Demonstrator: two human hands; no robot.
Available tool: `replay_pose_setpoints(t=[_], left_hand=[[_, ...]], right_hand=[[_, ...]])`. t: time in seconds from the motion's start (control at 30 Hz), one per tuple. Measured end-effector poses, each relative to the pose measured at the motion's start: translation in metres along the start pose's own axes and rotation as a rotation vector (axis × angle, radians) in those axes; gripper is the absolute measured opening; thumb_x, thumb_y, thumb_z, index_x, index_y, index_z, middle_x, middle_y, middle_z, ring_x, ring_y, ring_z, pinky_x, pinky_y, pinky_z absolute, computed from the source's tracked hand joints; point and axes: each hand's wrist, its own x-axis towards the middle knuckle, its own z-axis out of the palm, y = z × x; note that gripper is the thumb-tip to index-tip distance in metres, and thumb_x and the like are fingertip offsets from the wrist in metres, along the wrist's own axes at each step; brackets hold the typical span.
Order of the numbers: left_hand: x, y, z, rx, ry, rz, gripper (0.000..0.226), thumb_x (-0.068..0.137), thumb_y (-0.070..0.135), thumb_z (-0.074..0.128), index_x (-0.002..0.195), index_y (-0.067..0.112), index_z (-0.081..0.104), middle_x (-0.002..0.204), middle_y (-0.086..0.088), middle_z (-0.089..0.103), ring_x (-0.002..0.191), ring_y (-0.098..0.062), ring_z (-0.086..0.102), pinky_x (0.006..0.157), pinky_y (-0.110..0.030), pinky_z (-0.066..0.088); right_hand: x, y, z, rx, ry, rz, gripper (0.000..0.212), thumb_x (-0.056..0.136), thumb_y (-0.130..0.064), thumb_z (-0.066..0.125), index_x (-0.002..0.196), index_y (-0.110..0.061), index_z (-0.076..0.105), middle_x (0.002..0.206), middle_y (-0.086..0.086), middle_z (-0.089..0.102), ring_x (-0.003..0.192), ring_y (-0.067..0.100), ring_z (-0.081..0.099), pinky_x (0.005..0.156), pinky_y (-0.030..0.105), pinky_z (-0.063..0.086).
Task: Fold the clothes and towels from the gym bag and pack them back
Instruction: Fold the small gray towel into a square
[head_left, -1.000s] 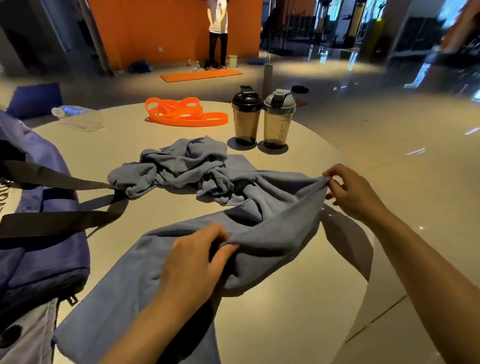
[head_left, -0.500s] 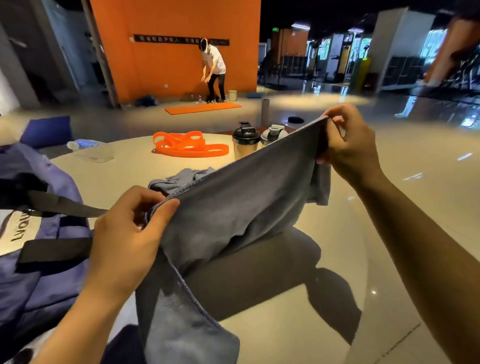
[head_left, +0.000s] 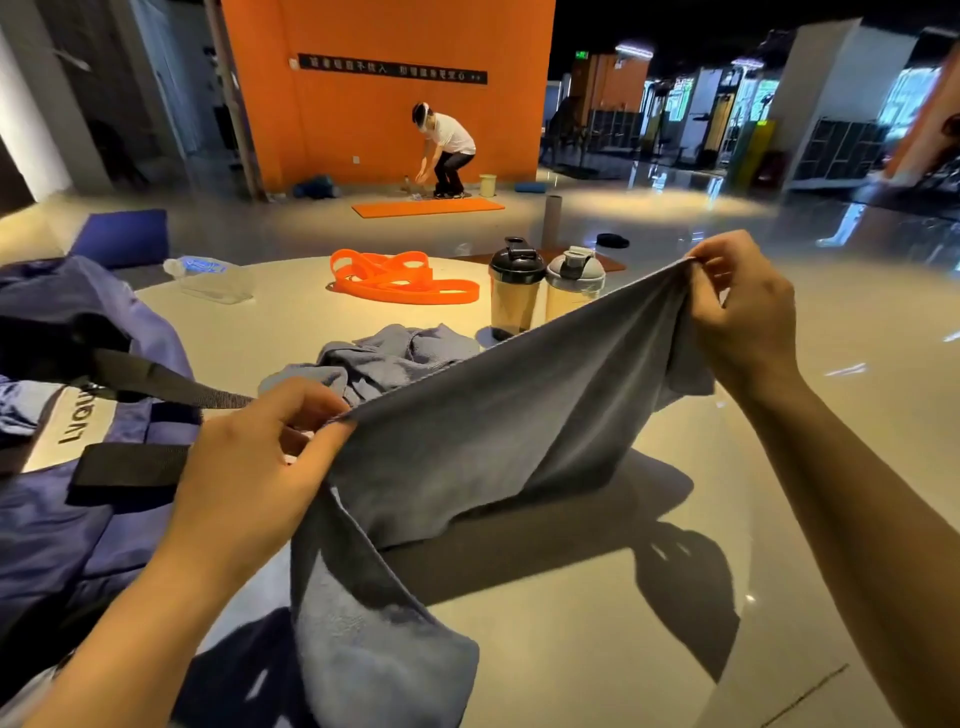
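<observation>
A grey-blue towel (head_left: 498, 415) hangs stretched in the air above the round table (head_left: 571, 623). My left hand (head_left: 260, 467) pinches its near edge and my right hand (head_left: 737, 317) pinches its far upper corner. The towel's lower end droops to the table edge in front of me. A second crumpled grey-blue towel (head_left: 395, 353) lies on the table behind the held one. The purple gym bag (head_left: 78, 493) with black straps sits at the left, partly out of frame.
Two shaker bottles (head_left: 545, 291) stand behind the towel. An orange resistance band (head_left: 400, 278) and a flat-lying plastic water bottle (head_left: 208, 275) lie farther back. A person bends over an orange mat (head_left: 426, 208) by the orange wall.
Both hands lifted the towel off the table and pulled it taut between them; since half a second ago the right hand has come slightly lower and farther right.
</observation>
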Motion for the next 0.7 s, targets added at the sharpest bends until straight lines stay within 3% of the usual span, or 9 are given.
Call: replay_pose_setpoints(t=[0.13,0.23,0.3,0.37,0.43,0.57,0.7], left_hand=[[0.002,-0.016,0.000,0.253,-0.130,-0.057,0.009,0.087,0.015,0.066,0.085,0.024,0.065,0.075,0.005,0.067,0.074,-0.018,0.064,0.066,-0.035,0.054],[0.002,-0.023,-0.001,0.343,-0.177,-0.129,0.007,0.088,0.019,0.064,0.085,0.025,0.064,0.081,0.002,0.069,0.080,-0.022,0.065,0.072,-0.038,0.054],[0.002,-0.027,-0.004,0.210,-0.175,-0.177,0.013,0.091,0.019,0.062,0.082,0.029,0.063,0.081,0.006,0.068,0.081,-0.019,0.065,0.074,-0.038,0.054],[0.005,-0.019,-0.006,-0.130,-0.147,-0.251,0.015,0.093,0.017,0.059,0.085,0.028,0.065,0.083,0.004,0.069,0.082,-0.019,0.065,0.068,-0.036,0.055],[0.009,-0.002,-0.008,-0.386,-0.146,-0.276,0.014,0.093,0.018,0.056,0.087,0.028,0.064,0.083,0.005,0.069,0.080,-0.017,0.064,0.060,-0.026,0.051],[0.025,0.031,-0.015,-0.441,-0.168,-0.122,0.010,0.087,0.026,0.059,0.083,0.032,0.066,0.078,0.017,0.067,0.082,-0.007,0.062,0.072,-0.025,0.047],[0.035,0.055,-0.019,-0.440,-0.120,0.022,0.014,0.087,0.023,0.063,0.078,0.033,0.066,0.075,0.021,0.065,0.080,-0.003,0.061,0.075,-0.026,0.051]], right_hand=[[-0.007,0.005,0.000,-0.098,0.009,0.061,0.021,0.096,-0.022,0.044,0.105,-0.008,0.057,0.096,0.014,0.058,0.092,0.028,0.049,0.078,0.035,0.034],[-0.018,0.007,0.003,-0.009,-0.124,0.184,0.019,0.100,-0.016,0.045,0.112,-0.004,0.054,0.102,0.015,0.059,0.087,0.020,0.050,0.075,0.030,0.041],[-0.026,0.011,0.004,0.002,-0.167,0.263,0.021,0.100,-0.015,0.045,0.115,-0.003,0.053,0.104,0.011,0.056,0.088,0.018,0.050,0.076,0.029,0.043],[-0.030,0.012,0.004,0.031,-0.174,0.317,0.022,0.101,-0.017,0.044,0.117,-0.003,0.052,0.103,0.007,0.053,0.090,0.018,0.049,0.077,0.029,0.043],[-0.032,0.008,0.005,0.084,-0.180,0.342,0.022,0.101,-0.019,0.043,0.116,-0.005,0.052,0.104,0.005,0.052,0.093,0.017,0.049,0.077,0.027,0.042],[-0.032,-0.013,0.008,0.198,-0.291,0.294,0.009,0.101,-0.021,0.044,0.105,-0.018,0.051,0.099,-0.001,0.052,0.089,0.011,0.049,0.067,0.015,0.040],[-0.038,-0.034,0.005,0.238,-0.535,0.163,0.003,0.096,-0.025,0.053,0.096,-0.025,0.056,0.090,-0.011,0.056,0.086,0.007,0.054,0.072,0.016,0.043]])
